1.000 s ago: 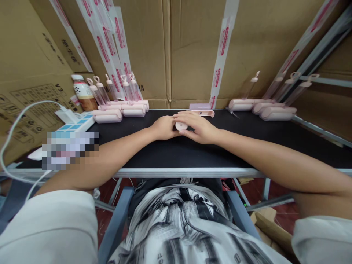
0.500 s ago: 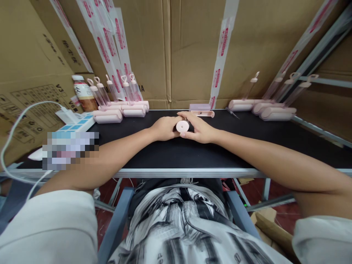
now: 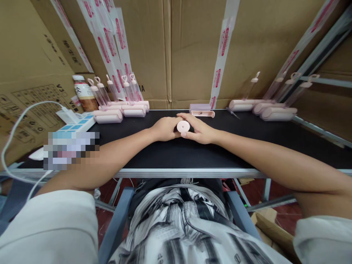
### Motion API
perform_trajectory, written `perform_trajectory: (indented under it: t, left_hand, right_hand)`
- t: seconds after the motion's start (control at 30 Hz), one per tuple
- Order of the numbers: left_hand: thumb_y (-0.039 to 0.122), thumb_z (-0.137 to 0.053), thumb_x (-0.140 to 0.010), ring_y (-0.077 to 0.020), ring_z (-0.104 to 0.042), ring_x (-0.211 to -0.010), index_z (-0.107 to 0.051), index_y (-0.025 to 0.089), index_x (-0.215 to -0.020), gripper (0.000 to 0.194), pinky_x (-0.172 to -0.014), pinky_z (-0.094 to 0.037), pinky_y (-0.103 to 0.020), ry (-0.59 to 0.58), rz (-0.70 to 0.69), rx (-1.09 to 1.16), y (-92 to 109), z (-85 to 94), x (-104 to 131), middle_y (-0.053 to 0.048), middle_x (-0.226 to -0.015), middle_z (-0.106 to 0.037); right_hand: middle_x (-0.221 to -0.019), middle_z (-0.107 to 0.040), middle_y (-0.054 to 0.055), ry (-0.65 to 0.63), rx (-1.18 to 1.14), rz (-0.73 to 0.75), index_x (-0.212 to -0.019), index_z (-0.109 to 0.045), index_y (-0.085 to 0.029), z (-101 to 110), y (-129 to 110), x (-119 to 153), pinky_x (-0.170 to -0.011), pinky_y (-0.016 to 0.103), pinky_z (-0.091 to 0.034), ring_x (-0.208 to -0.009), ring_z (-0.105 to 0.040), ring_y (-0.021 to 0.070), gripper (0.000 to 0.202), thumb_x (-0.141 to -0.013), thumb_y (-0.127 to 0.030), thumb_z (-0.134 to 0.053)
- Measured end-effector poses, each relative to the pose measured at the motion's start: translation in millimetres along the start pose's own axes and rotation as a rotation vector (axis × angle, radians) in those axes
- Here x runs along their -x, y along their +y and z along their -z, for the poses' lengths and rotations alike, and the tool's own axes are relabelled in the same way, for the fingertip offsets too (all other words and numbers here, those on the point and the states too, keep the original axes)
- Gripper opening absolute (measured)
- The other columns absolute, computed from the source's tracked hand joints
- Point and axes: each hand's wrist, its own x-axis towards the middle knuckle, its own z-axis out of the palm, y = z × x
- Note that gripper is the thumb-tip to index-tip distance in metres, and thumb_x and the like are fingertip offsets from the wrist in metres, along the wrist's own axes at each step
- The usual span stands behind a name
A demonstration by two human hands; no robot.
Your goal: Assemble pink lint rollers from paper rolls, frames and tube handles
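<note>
- Both hands meet mid-mat: left hand (image 3: 164, 129) and right hand (image 3: 199, 129) curl in from either side, pinching a pink round cap (image 3: 183, 126) between fingertips, its flat face toward the camera.
- My take: keep wrists resting on the black mat (image 3: 170, 154) so the cap stays square.
- At 12 o'clock, just behind, lies a pink tray piece (image 3: 202, 113).
- Pink rollers (image 3: 121, 110) at 10, more rollers (image 3: 264, 108) at 2.

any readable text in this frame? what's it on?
"V3": printed on the cardboard box at left.
Red print on the white strips leaning on the cardboard: too blurred to read.
Bottle label: too small to read.
Other print on the left box: too blurred to read.
</note>
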Motion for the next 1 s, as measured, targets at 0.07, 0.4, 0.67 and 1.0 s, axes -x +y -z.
perform_trajectory:
  t: [0.07, 0.4, 0.67, 1.0]
  left_hand:
    - [0.037, -0.074, -0.095, -0.0354, -0.082, -0.108, -0.071, 0.016, -0.124, 0.037, -0.086, -0.06, -0.039, 0.007, 0.001, 0.002, -0.8, -0.5, 0.1, -0.014, -0.122, -0.084]
    - [0.038, -0.074, -0.095, -0.0345, -0.082, -0.111, -0.074, 0.016, -0.124, 0.037, -0.088, -0.061, -0.038, 0.01, -0.012, -0.025, -4.0, -4.3, -1.5, -0.015, -0.125, -0.083]
    - [0.047, -0.076, -0.096, -0.0335, -0.082, -0.109, -0.076, 0.016, -0.123, 0.041, -0.087, -0.059, -0.037, -0.008, -0.007, 0.015, -0.4, -0.1, -1.1, -0.014, -0.12, -0.084]
    - [0.051, -0.075, -0.097, -0.0342, -0.081, -0.11, -0.076, 0.017, -0.124, 0.043, -0.088, -0.059, -0.037, -0.021, -0.013, 0.02, -0.9, 0.4, -1.3, -0.014, -0.121, -0.084]
  right_hand:
    - [-0.159, -0.058, 0.023, 0.003, 0.0, -0.002, -0.167, -0.043, -0.02, -0.6, -0.7, -0.1, -0.122, 0.064, -0.047, -0.146, -0.058, 0.0395, 0.088, -0.1, -0.07, -0.067]
    - [-0.162, -0.057, 0.022, -0.007, 0.03, 0.039, -0.168, -0.042, -0.023, 0.3, -4.2, -1.5, -0.125, 0.067, -0.044, -0.149, -0.055, 0.0395, 0.079, -0.104, -0.064, -0.064]
    - [-0.156, -0.063, 0.019, 0.012, -0.001, 0.0, -0.164, -0.049, -0.023, 1.5, -6.2, -2.7, -0.121, 0.062, -0.05, -0.142, -0.062, 0.0365, 0.072, -0.106, -0.065, -0.061]
    - [-0.154, -0.065, 0.02, 0.008, 0.028, 0.019, -0.161, -0.051, -0.022, 2.8, -7.5, -3.9, -0.119, 0.063, -0.052, -0.141, -0.063, 0.0371, 0.068, -0.107, -0.062, -0.06]
